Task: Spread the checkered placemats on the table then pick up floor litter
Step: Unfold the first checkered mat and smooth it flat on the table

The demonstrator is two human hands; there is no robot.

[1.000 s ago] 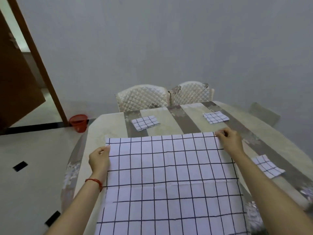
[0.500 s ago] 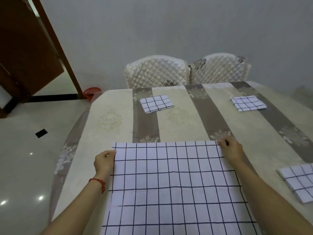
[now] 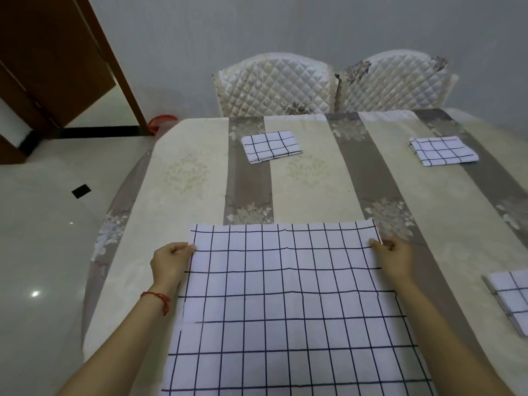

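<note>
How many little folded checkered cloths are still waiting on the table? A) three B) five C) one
A: three folded placemats lie on the table, one far left, one far right and one at the right edge, while both hands hold the spread placemat.

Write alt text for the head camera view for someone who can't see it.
Two bare hands, left hand and right hand, pinch the far corners of an unfolded checkered placemat on a striped tablecloth. Three folded placemats lie farther off, before two quilted chairs.
</note>
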